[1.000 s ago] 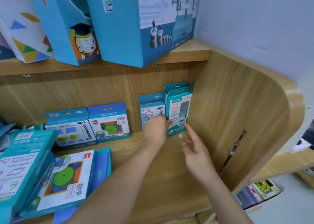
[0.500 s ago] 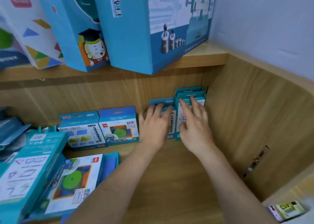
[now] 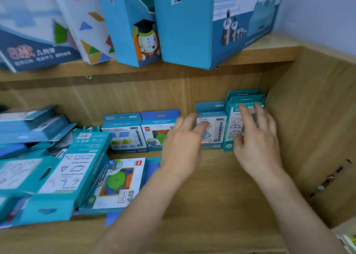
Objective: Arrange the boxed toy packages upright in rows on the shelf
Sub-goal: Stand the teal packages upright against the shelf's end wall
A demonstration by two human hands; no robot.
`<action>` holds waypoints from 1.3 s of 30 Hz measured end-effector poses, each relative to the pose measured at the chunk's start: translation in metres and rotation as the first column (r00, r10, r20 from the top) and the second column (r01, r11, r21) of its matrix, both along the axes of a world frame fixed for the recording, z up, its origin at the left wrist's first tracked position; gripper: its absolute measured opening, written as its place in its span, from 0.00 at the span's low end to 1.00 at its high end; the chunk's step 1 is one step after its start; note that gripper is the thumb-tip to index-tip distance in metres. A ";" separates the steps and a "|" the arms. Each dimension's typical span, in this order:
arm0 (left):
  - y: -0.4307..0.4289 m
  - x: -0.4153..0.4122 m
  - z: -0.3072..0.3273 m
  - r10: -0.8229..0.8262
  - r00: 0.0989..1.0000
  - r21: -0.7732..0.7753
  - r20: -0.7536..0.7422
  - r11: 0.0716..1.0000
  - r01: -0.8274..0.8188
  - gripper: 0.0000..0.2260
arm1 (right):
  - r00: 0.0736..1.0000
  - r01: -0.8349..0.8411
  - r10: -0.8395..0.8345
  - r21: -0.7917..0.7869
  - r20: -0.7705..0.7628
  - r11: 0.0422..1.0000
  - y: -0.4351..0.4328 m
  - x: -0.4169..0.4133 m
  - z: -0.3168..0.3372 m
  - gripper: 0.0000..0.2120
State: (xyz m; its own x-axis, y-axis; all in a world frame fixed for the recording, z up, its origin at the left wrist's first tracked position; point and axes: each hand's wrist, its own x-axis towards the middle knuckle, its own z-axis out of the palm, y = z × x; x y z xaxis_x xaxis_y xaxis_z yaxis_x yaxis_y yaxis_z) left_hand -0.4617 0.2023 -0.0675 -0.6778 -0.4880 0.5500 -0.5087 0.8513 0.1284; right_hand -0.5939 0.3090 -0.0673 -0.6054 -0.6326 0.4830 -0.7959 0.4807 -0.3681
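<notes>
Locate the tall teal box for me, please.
Head view: the tall teal box stands at the shelf's back right, behind the right hand, beside a shorter box.

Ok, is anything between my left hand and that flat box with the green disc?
Nothing visible is in the way. The left hand is open, and the green-disc box lies flat just left of that forearm, its face exposed.

We've got a shelf in light wood-grain board, smooth and pretty matt, same as the side panel, with a small dull metal screw head in the upper board's front edge. The small toy boxes are printed cardboard with a slight sheen. The big boxes up top look like matt card to us, and the wall is flat matt paint.
</notes>
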 end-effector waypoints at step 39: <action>-0.002 0.176 0.073 0.444 0.606 0.750 -0.660 0.438 0.496 0.13 | 0.250 -0.514 0.761 -0.584 0.598 0.628 -0.014 0.152 0.030 0.14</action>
